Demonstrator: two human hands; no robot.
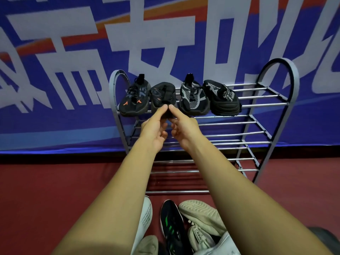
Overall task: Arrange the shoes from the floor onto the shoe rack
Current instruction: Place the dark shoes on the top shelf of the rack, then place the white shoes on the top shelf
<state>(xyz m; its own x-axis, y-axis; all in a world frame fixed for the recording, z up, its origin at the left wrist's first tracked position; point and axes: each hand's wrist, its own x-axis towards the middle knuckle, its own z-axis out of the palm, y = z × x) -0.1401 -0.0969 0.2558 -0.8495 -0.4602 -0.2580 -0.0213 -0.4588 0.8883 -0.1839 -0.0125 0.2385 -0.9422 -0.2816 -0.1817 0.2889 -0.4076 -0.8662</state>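
1. On the top shelf of the shoe rack (265,97), second from the left, sits a black sneaker (161,94) turned sole-edge toward the camera, its near end overhanging the front rail.
2. The left hand (153,128) and the right hand (184,128) meet at that near end; the fingers (162,109) of both are pinched closed on the black sneaker's edge, thumbs and forefingers nearly touching each other.
3. Just left of it, touching, lies a black sneaker with orange marks (133,98), toe toward the camera, against the rack's curved left end frame.
4. To the right stand a grey-and-black mesh sneaker (193,97) and, beside that, a black sneaker with a white-lettered strap (223,97); the right part of the top shelf is bare rails.
5. The lower shelves of the grey metal rack show only chrome rails.
6. On the red floor (46,190) in front of the rack, between the forearms, lie a black sneaker with green stripes (171,221), a beige sneaker on its side showing its sole (200,213), another beige sneaker with lettering at its heel (197,237), a white sneaker (145,214) partly hidden by the left forearm, and a beige toe (148,244) at the bottom edge.
7. Behind the rack hangs a blue banner (55,107) with large white characters and orange bands.
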